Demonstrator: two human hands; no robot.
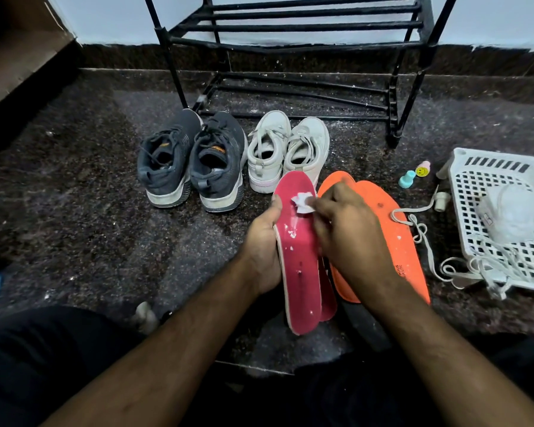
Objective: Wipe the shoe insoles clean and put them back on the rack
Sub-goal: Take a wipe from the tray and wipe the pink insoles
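While left hand [264, 241] grips pink insole [299, 251], right fingers [321, 208] press tissue [302, 203]

Pink insole [299, 257], orange insoles [392, 235], speckled floor [74, 195]

Right hand [349, 229] — fingertips hidden behind the crumpled white tissue [302, 203] they pinch. Left hand [264, 248]: fingers out of sight behind the pink insole [296, 257]; only thumb and palm edge show. A second pink insole [329, 300] lies under the first, mostly covered. Orange insoles [389, 229], just right of the right hand, partly hidden by hand and forearm; printed text too small to read. Black shoe rack [290, 26], beyond both hands — top cut off by the frame edge. White plastic basket [490, 186], far right, cut off at the edge; its contents blurred, not identifiable.
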